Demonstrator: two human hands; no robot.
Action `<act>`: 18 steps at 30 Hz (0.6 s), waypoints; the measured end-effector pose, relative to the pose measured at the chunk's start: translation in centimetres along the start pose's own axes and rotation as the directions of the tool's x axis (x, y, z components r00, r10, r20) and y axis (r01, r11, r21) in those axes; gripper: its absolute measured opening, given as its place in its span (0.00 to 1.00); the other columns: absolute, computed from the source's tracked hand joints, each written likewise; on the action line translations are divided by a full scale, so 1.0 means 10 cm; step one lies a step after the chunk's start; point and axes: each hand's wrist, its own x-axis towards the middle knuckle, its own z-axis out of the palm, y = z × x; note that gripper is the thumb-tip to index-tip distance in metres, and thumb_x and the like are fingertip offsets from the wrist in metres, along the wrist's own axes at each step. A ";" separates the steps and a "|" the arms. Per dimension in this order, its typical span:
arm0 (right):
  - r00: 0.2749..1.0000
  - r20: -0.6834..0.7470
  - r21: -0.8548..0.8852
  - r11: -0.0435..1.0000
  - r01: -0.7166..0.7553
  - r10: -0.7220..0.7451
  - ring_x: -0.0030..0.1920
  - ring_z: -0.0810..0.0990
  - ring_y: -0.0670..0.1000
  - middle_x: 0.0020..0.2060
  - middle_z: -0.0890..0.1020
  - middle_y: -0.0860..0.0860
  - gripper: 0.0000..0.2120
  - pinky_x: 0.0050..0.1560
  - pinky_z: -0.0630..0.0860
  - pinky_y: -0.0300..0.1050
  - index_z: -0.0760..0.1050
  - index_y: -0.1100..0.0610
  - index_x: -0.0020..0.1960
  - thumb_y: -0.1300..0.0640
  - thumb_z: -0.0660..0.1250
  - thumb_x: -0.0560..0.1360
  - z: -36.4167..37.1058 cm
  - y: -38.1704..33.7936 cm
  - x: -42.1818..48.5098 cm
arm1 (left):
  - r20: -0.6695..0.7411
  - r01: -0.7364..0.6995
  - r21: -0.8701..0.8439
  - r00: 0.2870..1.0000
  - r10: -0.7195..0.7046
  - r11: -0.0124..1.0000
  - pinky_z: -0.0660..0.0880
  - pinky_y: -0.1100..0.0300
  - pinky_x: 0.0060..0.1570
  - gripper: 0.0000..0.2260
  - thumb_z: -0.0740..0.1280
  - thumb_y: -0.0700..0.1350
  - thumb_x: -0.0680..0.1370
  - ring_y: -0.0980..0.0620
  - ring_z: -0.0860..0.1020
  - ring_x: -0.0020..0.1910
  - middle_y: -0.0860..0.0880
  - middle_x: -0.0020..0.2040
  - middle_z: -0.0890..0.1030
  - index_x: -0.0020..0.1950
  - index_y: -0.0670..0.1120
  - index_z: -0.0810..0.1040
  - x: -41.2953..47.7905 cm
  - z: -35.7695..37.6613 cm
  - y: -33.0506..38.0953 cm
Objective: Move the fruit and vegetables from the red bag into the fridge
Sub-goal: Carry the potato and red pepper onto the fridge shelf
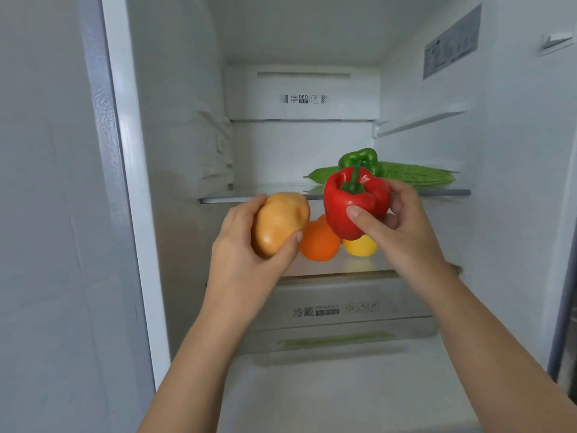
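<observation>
The fridge stands open in front of me. My left hand (240,242) grips a tan potato (279,221) just below the front edge of the glass shelf (218,200). My right hand (402,226) holds a red bell pepper (352,204), stem up, at that shelf's edge. On the shelf behind it lie a green bell pepper (359,159) and a long bitter gourd (415,175). An orange (318,242) and a yellow fruit (360,245) rest on the lower shelf, partly hidden by the pepper and my hands. The red bag is out of view.
A clear crisper drawer (343,307) with a printed label sits under the lower shelf, something green showing faintly inside. The fridge's left wall (175,151) and frame (125,182) stand close to my left arm. A door edge (565,292) is at the far right.
</observation>
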 end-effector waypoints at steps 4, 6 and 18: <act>0.998 -0.005 0.044 0.997 0.058 -0.057 0.54 0.78 0.46 0.53 0.77 0.45 0.23 0.56 0.75 0.48 0.69 0.41 0.51 0.43 0.74 0.60 0.08 0.14 0.48 | -0.003 -0.078 0.111 0.997 0.078 0.991 0.62 0.81 0.48 0.26 0.74 0.48 0.69 0.65 0.68 0.51 0.54 0.56 0.73 0.64 0.47 0.71 0.38 0.14 -0.02; 0.997 -0.018 0.075 0.994 0.077 -0.076 0.52 0.79 0.47 0.52 0.78 0.47 0.20 0.55 0.76 0.49 0.69 0.43 0.50 0.48 0.75 0.64 0.11 0.19 0.70 | -0.003 -0.089 0.145 0.996 0.091 0.985 0.62 0.81 0.47 0.26 0.73 0.47 0.69 0.65 0.67 0.51 0.54 0.56 0.73 0.65 0.47 0.71 0.56 0.20 -0.03; 0.991 0.102 -0.154 0.985 -0.072 0.088 0.46 0.74 0.48 0.42 0.72 0.44 0.22 0.40 0.72 0.36 0.65 0.53 0.55 0.48 0.71 0.69 0.35 0.35 1.48 | 0.057 0.003 0.335 0.998 -0.024 0.942 0.67 0.62 0.52 0.26 0.73 0.49 0.70 0.48 0.72 0.56 0.45 0.60 0.74 0.65 0.46 0.70 1.38 0.35 -0.18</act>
